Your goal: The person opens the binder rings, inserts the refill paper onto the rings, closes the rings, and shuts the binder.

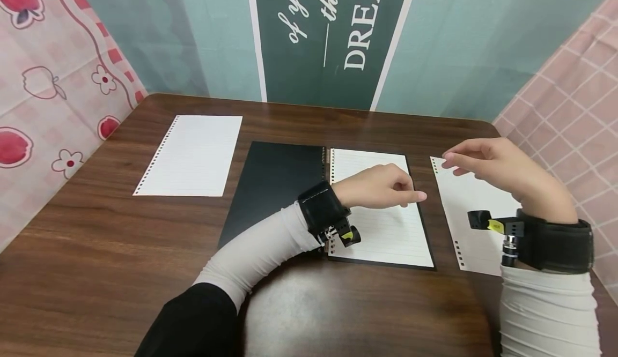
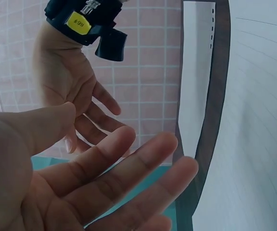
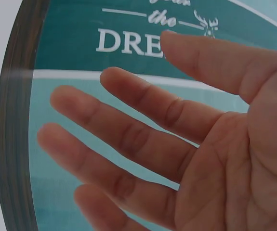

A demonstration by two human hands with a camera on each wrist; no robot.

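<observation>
A black loose-leaf binder (image 1: 277, 185) lies spread on the table, with lined punched paper (image 1: 386, 242) on its right side. Over that paper is my left hand (image 1: 379, 186), its forearm crossing the binder's spine. The left wrist view shows its fingers (image 2: 114, 185) loosely bent with nothing in them. My right hand (image 1: 512, 172) hovers above the top of a loose punched sheet (image 1: 475, 215) to the right of the binder, hiding part of it. In the right wrist view, the spread fingers (image 3: 133, 137) of that hand hold nothing.
Another loose lined sheet (image 1: 193, 156) lies on the left of the brown wooden table (image 1: 120, 271). A teal printed curtain (image 1: 217, 35) hangs behind the table. Pink patterned cloths (image 1: 574, 94) flank it on both sides.
</observation>
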